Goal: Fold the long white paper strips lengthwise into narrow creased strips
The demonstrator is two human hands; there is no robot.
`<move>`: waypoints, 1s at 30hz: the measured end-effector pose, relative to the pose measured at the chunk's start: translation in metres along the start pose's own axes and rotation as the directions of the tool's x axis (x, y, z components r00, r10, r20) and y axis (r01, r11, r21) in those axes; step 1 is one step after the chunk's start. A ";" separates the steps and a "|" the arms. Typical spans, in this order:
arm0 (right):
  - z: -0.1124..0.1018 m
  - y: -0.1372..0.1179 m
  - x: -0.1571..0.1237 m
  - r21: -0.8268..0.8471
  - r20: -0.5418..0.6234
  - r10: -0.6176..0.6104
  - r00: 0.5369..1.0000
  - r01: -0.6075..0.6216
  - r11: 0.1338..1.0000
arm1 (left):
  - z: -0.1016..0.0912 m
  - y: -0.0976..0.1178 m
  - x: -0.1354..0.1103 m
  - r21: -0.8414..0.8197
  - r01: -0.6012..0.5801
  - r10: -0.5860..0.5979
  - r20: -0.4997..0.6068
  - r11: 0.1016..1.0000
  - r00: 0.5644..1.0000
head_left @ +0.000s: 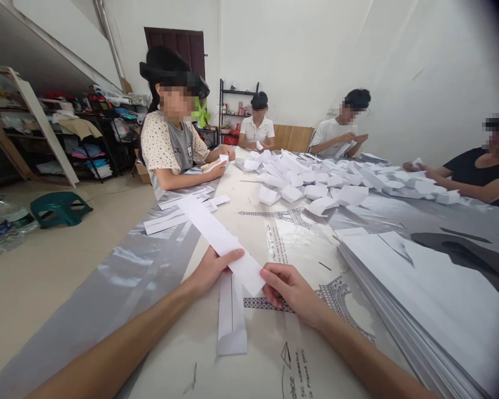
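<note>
A long white paper strip point(208, 228) slants across the middle of the view, held above the table. My left hand point(211, 270) grips it near its middle, thumb on top and fingers underneath. The near right end is pinched by my right hand point(286, 288) between thumb and fingers. Below the strip, a folded white paper piece point(232, 321) points toward me; its upper end is hidden behind the held strip and my left hand. Beyond my left hand, several loose paper strips point(166, 221) lie at the table's left side.
A heap of folded white papers point(316, 177) covers the table's far middle. At the right stands a thick stack of white sheets point(424, 277). One person point(172, 138) sits close at the left; several others work around the table. A green stool point(60, 208) stands on the floor.
</note>
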State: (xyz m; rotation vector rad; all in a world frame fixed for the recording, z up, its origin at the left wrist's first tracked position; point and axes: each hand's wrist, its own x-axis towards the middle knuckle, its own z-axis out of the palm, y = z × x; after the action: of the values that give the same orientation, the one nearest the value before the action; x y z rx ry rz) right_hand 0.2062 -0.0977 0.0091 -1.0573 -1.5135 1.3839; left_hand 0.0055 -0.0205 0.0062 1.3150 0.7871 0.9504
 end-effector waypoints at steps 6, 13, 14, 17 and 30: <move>0.001 -0.001 0.000 -0.054 -0.004 0.012 1.000 -0.012 0.998 | 0.004 0.005 -0.005 0.115 -0.029 0.027 0.018 0.993 0.999; 0.000 0.000 0.001 -0.050 0.002 0.063 0.998 -0.063 0.997 | 0.000 -0.003 0.005 -0.065 -0.013 0.000 -0.199 0.998 0.980; 0.001 -0.001 0.001 -0.050 0.004 0.067 0.998 -0.067 0.996 | 0.000 -0.002 0.005 -0.050 -0.006 -0.003 -0.185 0.999 0.983; 0.004 -0.003 0.001 -0.059 0.018 0.056 0.998 -0.054 0.997 | 0.001 0.001 0.002 0.024 0.002 0.000 -0.079 1.000 0.997; 0.002 -0.004 0.002 -0.102 0.004 0.058 0.998 -0.057 0.993 | -0.001 0.000 0.008 -0.236 0.015 -0.067 -0.215 0.972 0.974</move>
State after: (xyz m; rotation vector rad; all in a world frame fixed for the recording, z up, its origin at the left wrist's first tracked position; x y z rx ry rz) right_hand 0.2036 -0.0965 0.0131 -1.1682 -1.5837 1.3629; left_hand 0.0081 -0.0130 0.0069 0.9965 0.8417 1.1332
